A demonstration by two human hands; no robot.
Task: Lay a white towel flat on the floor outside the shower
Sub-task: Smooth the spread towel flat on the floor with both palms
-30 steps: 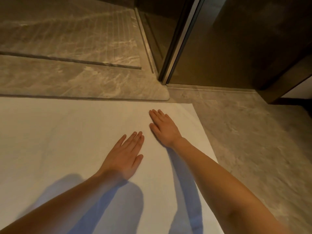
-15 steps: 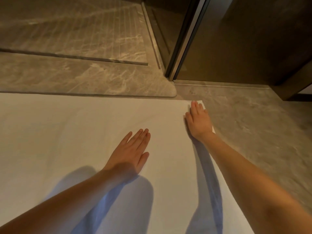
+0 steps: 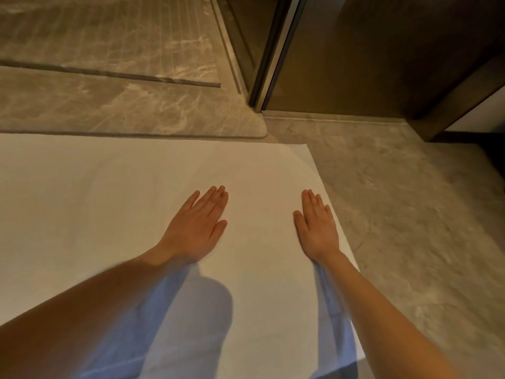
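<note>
A white towel (image 3: pixel 109 209) lies spread flat on the marble floor, its far edge along the raised shower threshold (image 3: pixel 136 113). My left hand (image 3: pixel 196 228) rests palm down on the towel near its middle, fingers straight and together. My right hand (image 3: pixel 317 225) lies palm down close to the towel's right edge, fingers pointing away from me. Neither hand holds anything. The towel's far right corner (image 3: pixel 300 151) shows a slight fold line.
The shower's glass door frame (image 3: pixel 273 64) stands at the threshold's right end. A dark wall panel (image 3: pixel 369 56) runs behind it. Bare marble floor (image 3: pixel 410 214) stretches to the right of the towel. A dark cabinet base (image 3: pixel 470 99) sits at far right.
My right hand slid from the towel's middle out to its far right corner, then drew back toward me along the right edge. My left hand stayed in place.
</note>
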